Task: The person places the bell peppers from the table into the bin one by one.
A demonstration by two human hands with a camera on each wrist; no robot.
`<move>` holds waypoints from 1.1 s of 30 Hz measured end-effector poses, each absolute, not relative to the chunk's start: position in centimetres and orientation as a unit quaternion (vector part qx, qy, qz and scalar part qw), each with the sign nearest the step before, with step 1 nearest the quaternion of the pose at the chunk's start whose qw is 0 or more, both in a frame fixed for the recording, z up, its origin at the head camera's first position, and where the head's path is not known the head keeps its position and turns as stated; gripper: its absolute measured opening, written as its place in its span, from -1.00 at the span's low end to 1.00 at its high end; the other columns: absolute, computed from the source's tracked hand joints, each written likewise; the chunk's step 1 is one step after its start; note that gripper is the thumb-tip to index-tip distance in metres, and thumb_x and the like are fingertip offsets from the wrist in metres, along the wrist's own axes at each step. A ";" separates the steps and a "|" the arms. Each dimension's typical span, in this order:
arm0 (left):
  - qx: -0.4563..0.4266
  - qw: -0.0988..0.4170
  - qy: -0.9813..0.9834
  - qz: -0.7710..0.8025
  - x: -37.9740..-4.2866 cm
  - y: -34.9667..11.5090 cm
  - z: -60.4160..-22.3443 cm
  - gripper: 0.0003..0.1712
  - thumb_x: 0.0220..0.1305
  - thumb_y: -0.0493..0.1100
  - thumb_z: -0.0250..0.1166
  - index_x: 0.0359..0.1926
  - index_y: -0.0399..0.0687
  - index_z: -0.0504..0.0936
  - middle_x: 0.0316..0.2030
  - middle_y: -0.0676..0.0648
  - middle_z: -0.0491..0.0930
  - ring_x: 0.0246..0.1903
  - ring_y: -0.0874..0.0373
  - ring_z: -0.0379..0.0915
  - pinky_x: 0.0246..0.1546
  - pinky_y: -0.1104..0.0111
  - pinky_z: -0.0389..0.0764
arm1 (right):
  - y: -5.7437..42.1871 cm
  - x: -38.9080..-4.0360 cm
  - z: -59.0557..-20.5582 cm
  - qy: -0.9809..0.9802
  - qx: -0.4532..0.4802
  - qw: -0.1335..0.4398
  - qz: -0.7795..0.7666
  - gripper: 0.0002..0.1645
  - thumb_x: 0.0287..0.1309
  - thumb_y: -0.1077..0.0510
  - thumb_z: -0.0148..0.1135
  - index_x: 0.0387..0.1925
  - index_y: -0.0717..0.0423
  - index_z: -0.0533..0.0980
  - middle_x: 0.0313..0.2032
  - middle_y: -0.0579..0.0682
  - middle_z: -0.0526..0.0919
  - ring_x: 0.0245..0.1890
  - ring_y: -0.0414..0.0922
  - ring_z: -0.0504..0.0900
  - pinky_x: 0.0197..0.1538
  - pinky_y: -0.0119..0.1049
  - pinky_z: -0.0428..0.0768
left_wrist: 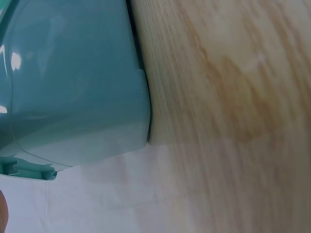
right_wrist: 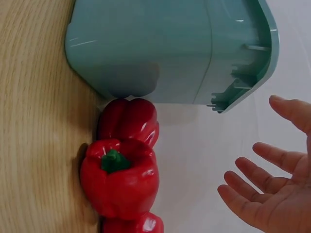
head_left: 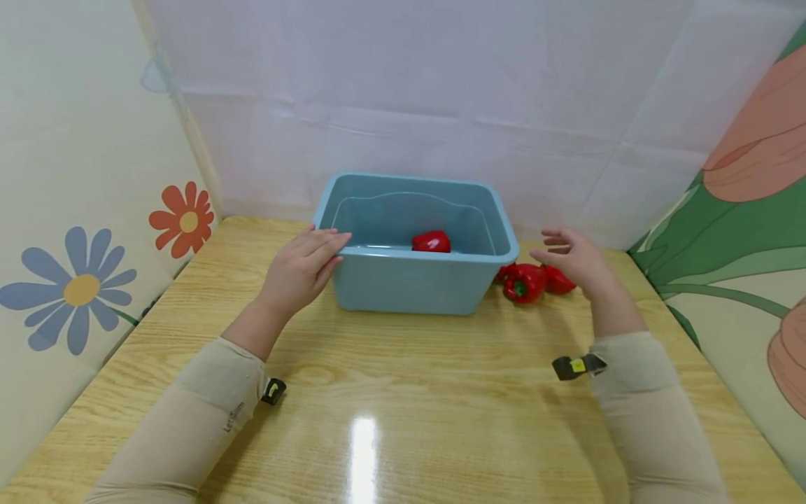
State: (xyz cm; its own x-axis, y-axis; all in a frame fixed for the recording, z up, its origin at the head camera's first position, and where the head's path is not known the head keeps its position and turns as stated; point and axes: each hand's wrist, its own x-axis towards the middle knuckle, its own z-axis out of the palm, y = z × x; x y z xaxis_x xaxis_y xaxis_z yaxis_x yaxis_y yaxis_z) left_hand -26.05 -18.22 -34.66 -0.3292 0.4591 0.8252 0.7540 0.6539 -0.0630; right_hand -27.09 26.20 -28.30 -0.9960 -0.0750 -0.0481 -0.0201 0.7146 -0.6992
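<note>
- Blue bin (head_left: 403,285): upright on the worktop (head_left: 415,378), near the back, its open top facing up.
- Red pepper (head_left: 432,242) inside the bin, partly hidden by the front rim.
- Three more red peppers (right_wrist: 121,179) on the worktop, bunched just beside the bin's right side; the middle one shows a green stem.
- Left hand (head_left: 301,269): its extended fingers rest on the rim at the bin's front left corner.
- Right hand (head_left: 574,257): raised above the peppers outside the bin, fingers and thumb apart, well clear of the bin's wall.
- Beige sleeves (head_left: 655,413) cover both forearms, with a small black device at each wrist.
- White sheet (head_left: 409,105) hanging behind the bin.
- Left panel (head_left: 38,175) with a blue and an orange flower; right panel (head_left: 686,287) with large pinkish blooms and green leaves.
</note>
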 end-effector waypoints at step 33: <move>-0.379 0.440 -0.796 -0.168 -25.9 -18.1 -34.6 -0.55 0.11 -0.23 0.27 0.07 -0.19 0.54 -0.02 -0.13 0.57 0.02 -0.04 0.45 0.18 0.06 0.31 | 28.4 -28.2 -33.2 0.924 0.013 0.037 -0.381 -0.16 0.10 -0.18 0.19 0.27 0.19 0.19 0.19 0.30 0.31 0.17 0.21 0.26 0.19 0.11 0.29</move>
